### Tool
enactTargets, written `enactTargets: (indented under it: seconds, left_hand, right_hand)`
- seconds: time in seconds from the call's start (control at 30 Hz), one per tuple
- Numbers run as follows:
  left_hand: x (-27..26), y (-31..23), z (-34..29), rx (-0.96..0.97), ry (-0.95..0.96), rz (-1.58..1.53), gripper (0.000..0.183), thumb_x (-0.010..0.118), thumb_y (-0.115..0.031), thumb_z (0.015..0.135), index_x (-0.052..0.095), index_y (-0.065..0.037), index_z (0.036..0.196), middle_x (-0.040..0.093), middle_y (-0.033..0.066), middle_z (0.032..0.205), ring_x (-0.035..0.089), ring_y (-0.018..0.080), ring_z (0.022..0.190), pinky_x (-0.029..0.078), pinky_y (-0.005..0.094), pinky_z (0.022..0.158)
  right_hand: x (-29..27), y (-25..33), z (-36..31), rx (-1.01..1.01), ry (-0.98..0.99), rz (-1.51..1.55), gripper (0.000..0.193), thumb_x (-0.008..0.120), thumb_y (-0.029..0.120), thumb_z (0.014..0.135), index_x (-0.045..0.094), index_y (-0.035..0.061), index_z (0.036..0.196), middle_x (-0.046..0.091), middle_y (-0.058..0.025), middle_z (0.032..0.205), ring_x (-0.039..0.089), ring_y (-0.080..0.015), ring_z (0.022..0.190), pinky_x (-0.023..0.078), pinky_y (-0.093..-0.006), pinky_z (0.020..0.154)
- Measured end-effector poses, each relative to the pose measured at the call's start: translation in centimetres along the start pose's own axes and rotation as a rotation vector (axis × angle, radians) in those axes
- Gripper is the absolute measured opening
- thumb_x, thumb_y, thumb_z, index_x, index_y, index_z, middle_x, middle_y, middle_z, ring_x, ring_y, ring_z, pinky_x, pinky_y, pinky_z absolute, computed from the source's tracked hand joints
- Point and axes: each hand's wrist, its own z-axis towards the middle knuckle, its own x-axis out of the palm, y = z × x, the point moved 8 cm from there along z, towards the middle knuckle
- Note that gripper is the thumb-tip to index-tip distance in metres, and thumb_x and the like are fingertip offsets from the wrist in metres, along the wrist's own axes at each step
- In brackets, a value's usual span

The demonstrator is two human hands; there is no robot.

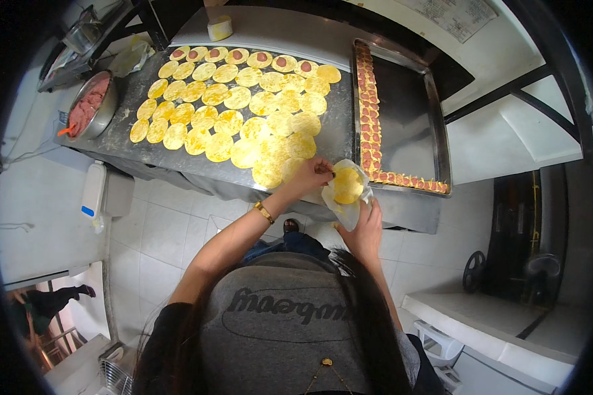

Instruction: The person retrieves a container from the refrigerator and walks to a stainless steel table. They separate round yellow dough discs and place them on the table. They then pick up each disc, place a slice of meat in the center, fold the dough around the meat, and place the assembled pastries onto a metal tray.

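My right hand [366,230] grips a translucent plastic sheet [341,212] with a round yellow dough wrapper [348,185] lying on it. At the sheet's left edge, the fingers of my left hand [315,174] are pinched together; they meet the plastic, though exactly what lies between the fingertips is hard to see. Rows of yellow dough rounds [237,97] cover the dark worktop, overlapping near my left hand. Along the far row, several rounds carry a small lump of pink filling [261,57].
A metal tray [435,118] on the right holds filled pieces [369,108] lined along its left and near sides. At the far left stands a metal bowl of pink filling [92,102] with an orange-handled utensil [68,130]. A white tub [220,28] sits at the back.
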Motion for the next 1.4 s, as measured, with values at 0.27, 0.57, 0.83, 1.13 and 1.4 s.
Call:
enactTargets:
  seconds: [0.27, 0.57, 0.83, 1.13, 1.4]
  left_hand:
    - [3.7, -1.6, -2.1, 0.405, 0.130, 0.555, 0.038, 0.075, -0.019, 0.071, 0.060, -0.004, 0.103, 0.061, 0.0098, 0.102, 0.059, 0.0244, 0.098, 0.045, 0.0369, 0.090]
    - [3.8, 0.7, -2.6, 0.506, 0.006, 0.927, 0.098, 0.081, -0.022, 0.060, 0.025, -0.005, 0.138, 0.043, 0.0233, 0.129, 0.043, 0.0398, 0.119, 0.037, 0.0411, 0.101]
    - [3.6, 1.9, 0.5, 0.432, 0.094, 0.923, 0.101, 0.082, -0.026, 0.059, 0.023, -0.002, 0.138, 0.045, 0.0255, 0.125, 0.048, 0.0413, 0.113, 0.043, 0.0445, 0.092]
    - [2.6, 0.0, 1.1, 0.339, 0.162, 0.871, 0.111, 0.084, -0.044, 0.050, 0.027, -0.001, 0.135, 0.053, 0.0247, 0.113, 0.055, 0.0405, 0.100, 0.046, 0.0446, 0.085]
    - [-1.7, -2.9, -0.1, 0.204, -0.012, 0.512, 0.096, 0.080, -0.039, 0.060, 0.032, 0.001, 0.133, 0.056, 0.0246, 0.113, 0.060, 0.0339, 0.097, 0.047, 0.0376, 0.084]
  right_hand:
    - [5.8, -7.4, -0.6, 0.382, -0.051, 0.991, 0.019, 0.056, -0.009, 0.076, 0.056, 0.0002, 0.093, 0.063, -0.0022, 0.078, 0.058, -0.0076, 0.076, 0.045, -0.0219, 0.065]
    - [4.8, 0.7, 2.3, -0.279, 0.110, 0.163, 0.056, 0.066, 0.011, 0.074, 0.045, 0.0027, 0.126, 0.042, -0.0143, 0.134, 0.036, -0.0353, 0.126, 0.029, -0.0538, 0.101]
    - [7.5, 0.2, 2.1, -0.424, 0.286, 0.083, 0.081, 0.075, 0.020, 0.066, 0.036, 0.0031, 0.134, 0.029, -0.0150, 0.143, 0.022, -0.0447, 0.132, 0.025, -0.0567, 0.104]
    - [6.5, 0.7, 3.8, -0.468, 0.127, 0.133, 0.072, 0.073, 0.013, 0.066, 0.040, 0.0011, 0.129, 0.039, -0.0199, 0.131, 0.036, -0.0432, 0.121, 0.033, -0.0529, 0.099]
    - [6.2, 1.7, 9.5, -0.471, 0.097, 0.202, 0.071, 0.074, 0.012, 0.062, 0.042, 0.0019, 0.125, 0.045, -0.0200, 0.123, 0.045, -0.0390, 0.113, 0.038, -0.0478, 0.095]
